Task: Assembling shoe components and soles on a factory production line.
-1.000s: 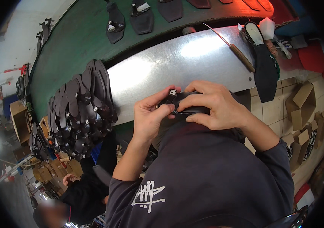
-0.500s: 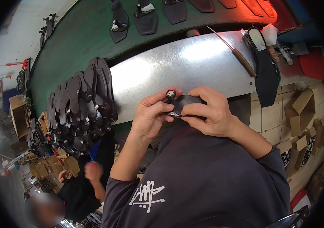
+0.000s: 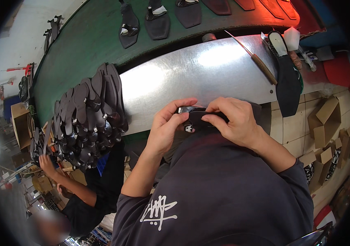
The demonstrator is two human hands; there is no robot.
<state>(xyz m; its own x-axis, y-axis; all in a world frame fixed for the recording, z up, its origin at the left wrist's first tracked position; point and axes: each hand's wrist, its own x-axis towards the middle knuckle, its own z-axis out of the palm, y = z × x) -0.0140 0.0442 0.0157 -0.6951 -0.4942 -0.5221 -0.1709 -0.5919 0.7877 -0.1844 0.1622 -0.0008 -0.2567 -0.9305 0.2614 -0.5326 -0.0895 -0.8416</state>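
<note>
My left hand [image 3: 167, 128] and my right hand [image 3: 233, 123] hold a dark sandal [image 3: 196, 116] between them, just in front of my shirt at the near edge of the metal table. The left thumb and fingers grip its strap end, where a glossy strip and a small pale piece show. Along the sole edge, my right thumb and fingers pinch the dark material. Much of the sandal is hidden by my fingers. To the left hangs a thick pile of dark sandals [image 3: 80, 108] with shiny straps.
Beyond the metal tabletop [image 3: 162, 82] runs a green belt [image 3: 76, 49] carrying sandals [image 3: 157, 24]. An awl with a wooden handle [image 3: 261, 67] lies at the right, beside a black insole shape [image 3: 288, 88]. Cardboard boxes [image 3: 324, 119] stand on the floor. Another person's hand [image 3: 47, 164] is near the pile.
The sandal has turned in my hands: the small pale piece at its strap end has gone from above to below. The other person's arm has reached towards the pile with a dark strip.
</note>
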